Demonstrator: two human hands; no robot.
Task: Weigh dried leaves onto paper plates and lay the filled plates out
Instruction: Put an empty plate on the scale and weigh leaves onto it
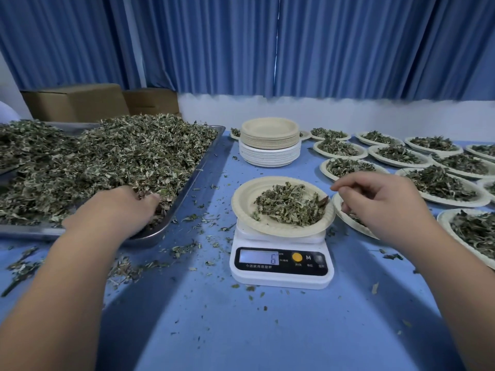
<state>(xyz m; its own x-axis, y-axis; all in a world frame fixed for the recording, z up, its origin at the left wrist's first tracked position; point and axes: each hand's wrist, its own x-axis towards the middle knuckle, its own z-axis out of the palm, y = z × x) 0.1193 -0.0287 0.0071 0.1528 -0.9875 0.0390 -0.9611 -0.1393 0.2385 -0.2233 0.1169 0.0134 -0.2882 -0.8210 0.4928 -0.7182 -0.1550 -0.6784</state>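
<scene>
My left hand (115, 210), fingers buried in dried leaves (120, 156) in the tray (184, 195), grip unclear. Right hand (380, 202) loosely curled, empty, hovering just right of the leaf-filled plate (241, 207) on the scale (281, 281). Filled plates (460, 203) lie beyond on the blue tabletop (267, 330).

We have both bare forearms stretched forward. Our left hand (117, 210) is out to the left, palm down, fingers bent downward, tips hidden, grip unclear. Our right hand (375, 207) hovers palm down, fingers loosely curled, index and thumb tips close together; whether they pinch anything we can't tell.
</scene>
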